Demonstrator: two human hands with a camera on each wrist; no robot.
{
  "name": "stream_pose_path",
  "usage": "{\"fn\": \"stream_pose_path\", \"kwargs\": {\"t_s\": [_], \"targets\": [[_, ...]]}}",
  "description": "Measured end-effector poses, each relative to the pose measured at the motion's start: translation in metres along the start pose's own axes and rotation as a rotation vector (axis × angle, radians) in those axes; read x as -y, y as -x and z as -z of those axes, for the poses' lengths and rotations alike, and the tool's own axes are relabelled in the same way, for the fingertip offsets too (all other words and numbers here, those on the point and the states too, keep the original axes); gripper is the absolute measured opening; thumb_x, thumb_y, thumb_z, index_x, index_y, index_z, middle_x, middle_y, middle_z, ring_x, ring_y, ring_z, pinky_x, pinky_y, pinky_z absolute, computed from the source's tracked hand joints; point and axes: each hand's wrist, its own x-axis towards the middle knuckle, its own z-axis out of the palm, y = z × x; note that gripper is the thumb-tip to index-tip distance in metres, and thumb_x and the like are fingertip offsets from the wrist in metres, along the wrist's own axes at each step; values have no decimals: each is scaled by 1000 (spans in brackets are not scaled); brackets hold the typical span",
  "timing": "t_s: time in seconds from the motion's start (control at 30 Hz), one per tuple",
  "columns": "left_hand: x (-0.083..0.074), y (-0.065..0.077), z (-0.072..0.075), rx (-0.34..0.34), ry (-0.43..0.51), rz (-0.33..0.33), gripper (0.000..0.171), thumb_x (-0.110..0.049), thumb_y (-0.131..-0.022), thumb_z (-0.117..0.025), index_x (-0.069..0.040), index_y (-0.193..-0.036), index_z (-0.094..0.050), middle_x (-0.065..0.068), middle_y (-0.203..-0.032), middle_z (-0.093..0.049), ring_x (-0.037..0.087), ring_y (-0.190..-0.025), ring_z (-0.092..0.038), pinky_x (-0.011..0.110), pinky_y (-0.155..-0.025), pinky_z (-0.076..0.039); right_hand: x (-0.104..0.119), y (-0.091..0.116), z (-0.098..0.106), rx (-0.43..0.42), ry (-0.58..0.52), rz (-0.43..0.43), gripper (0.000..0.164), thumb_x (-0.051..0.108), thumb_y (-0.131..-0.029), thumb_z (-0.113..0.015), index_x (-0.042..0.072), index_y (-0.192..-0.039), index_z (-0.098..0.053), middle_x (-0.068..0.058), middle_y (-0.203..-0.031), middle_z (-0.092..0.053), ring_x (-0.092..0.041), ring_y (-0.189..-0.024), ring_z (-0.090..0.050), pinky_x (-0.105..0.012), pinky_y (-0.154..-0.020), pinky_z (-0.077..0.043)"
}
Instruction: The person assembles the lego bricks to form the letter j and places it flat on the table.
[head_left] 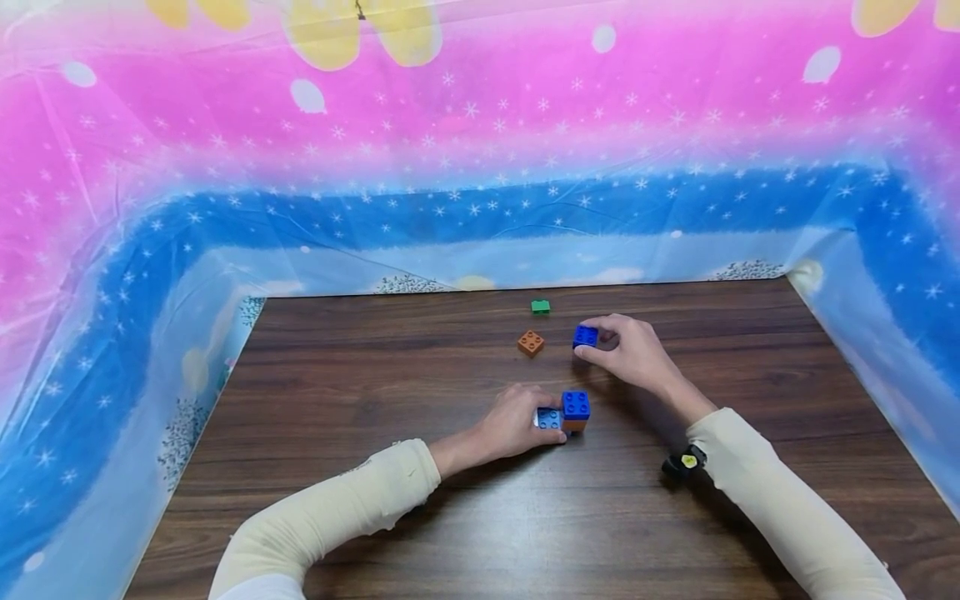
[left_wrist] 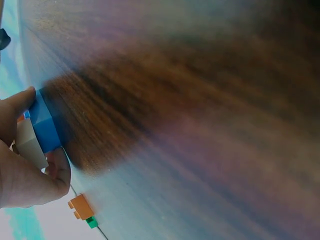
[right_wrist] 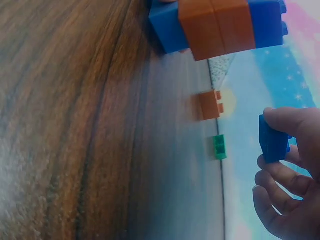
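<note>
My left hand (head_left: 516, 423) grips a small stack of toy building bricks on the table, thumb and fingers on opposite sides. Its base is a light blue brick (left_wrist: 45, 125), with a white brick (left_wrist: 30, 144) on part of it. At the right end two orange bricks (right_wrist: 215, 27) sit one above the other, topped by a dark blue brick (head_left: 576, 405). Behind the stack, my right hand (head_left: 633, 354) pinches another dark blue brick (right_wrist: 273, 139) between thumb and fingers, raised off the table. The left palm hides part of the stack.
A loose orange brick (head_left: 531, 342) lies beyond the stack, studs up. Farther back sits a small green brick (head_left: 540, 307). The wooden table (head_left: 337, 358) is bordered at the back and sides by a patterned cloth (head_left: 480, 208).
</note>
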Motion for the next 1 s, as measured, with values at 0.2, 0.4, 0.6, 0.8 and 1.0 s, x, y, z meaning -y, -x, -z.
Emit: {"fn": "stream_pose_path", "kwargs": {"t_s": [0.2,0.4,0.6,0.8,1.0], "targets": [[-1,0,0,0,-4,5,44,-37,-87,-82,-12,-122,-75,0,-107,-74,8,-88,-61,37,-92,-47,11,7,8,-28,-9,26,54,45,-91,-77,14,-134,-68,-10,-115,-70,-24,-90,-68,-44,-76,-56],[-1,0,0,-3,-4,3,44,-37,-87,-82,-12,-122,-75,0,-107,-75,8,-87,-61,37,-93,-47,20,14,13,-22,-7,38,54,47,-90,-77,16,-133,-68,-9,-114,-71,-27,-90,-69,-45,-76,-56],[0,-1,-1,-3,2,-1,42,-37,-87,-82,-12,-120,-75,-1,-104,-74,7,-84,-59,35,-90,-47,29,22,17,-8,-12,32,52,48,-90,-77,18,-131,-69,-9,-113,-72,-27,-91,-68,-45,-77,-56],[0,-1,0,-2,0,-2,43,-37,-87,-82,-12,-121,-75,-1,-105,-75,7,-85,-60,35,-90,-47,37,33,20,-20,-1,56,48,43,-90,-79,17,-130,-70,-7,-111,-72,-24,-92,-68,-46,-78,-56],[1,0,-1,-2,5,1,43,-37,-87,-82,-12,-121,-75,-1,-105,-75,7,-86,-60,37,-92,-47,43,42,18,-26,11,97,44,35,-89,-81,16,-128,-71,-6,-115,-72,-26,-98,-67,-45,-80,-56]]}}
